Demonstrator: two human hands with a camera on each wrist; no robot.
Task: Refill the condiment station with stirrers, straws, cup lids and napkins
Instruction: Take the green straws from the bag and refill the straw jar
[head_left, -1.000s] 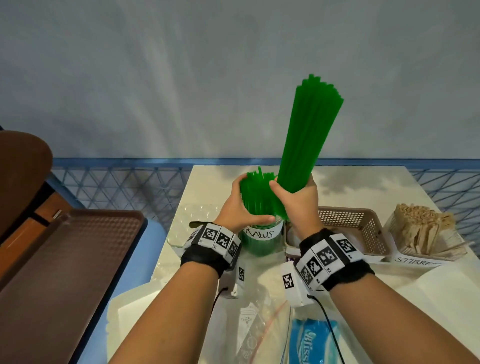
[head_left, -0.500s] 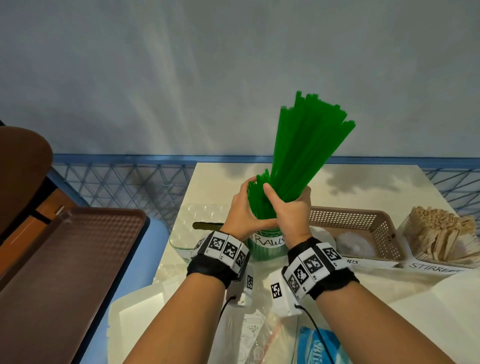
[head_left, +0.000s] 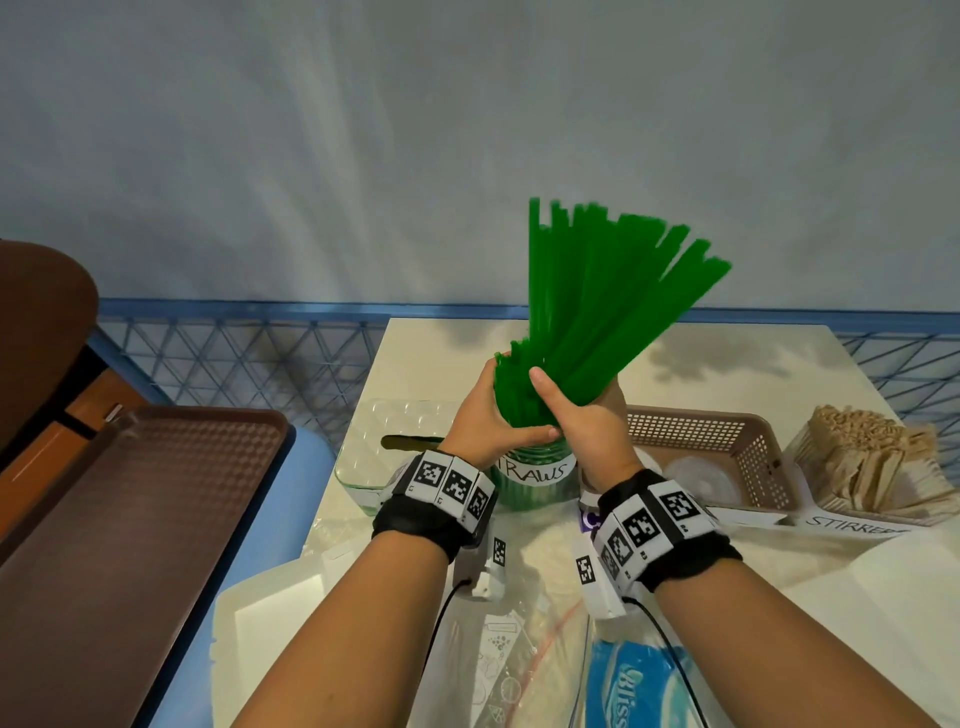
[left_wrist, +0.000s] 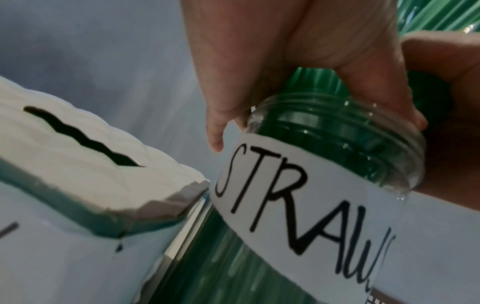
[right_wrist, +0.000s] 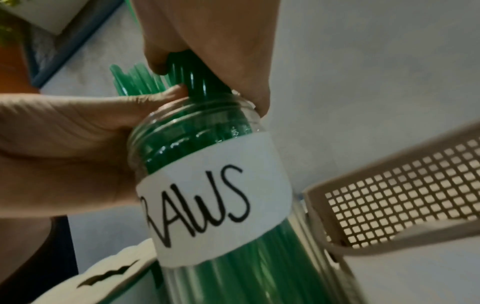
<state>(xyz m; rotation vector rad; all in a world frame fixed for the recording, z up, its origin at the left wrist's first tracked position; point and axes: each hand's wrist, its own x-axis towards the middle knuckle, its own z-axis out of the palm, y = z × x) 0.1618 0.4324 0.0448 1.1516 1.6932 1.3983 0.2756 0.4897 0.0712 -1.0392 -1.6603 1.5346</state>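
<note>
A clear jar (head_left: 535, 480) labelled STRAWS stands on the white table (head_left: 436, 353), packed with green straws. My right hand (head_left: 584, 423) grips a tall bundle of green straws (head_left: 602, 296) just above the jar's mouth; the bundle fans out and leans right, its lower ends inside the jar (right_wrist: 207, 164). My left hand (head_left: 485, 415) curls round the shorter straws (head_left: 511, 384) at the jar's rim (left_wrist: 337, 131), its thumb meeting my right hand. In the right wrist view the right hand (right_wrist: 207, 37) pinches the bundle's (right_wrist: 197, 78) base.
A clear napkin box (head_left: 384, 441) with a slot sits left of the jar. To the right, a beige mesh basket (head_left: 727, 441) holds a cup lid (head_left: 698, 480), then a holder of wooden stirrers (head_left: 872, 462). A blue tissue pack (head_left: 634, 686) lies near me. A brown tray (head_left: 119, 519) is at left.
The tall straw bundle has come down into the jar and spread from a tight column into a fan. Both hands have dropped closer to the jar's mouth.
</note>
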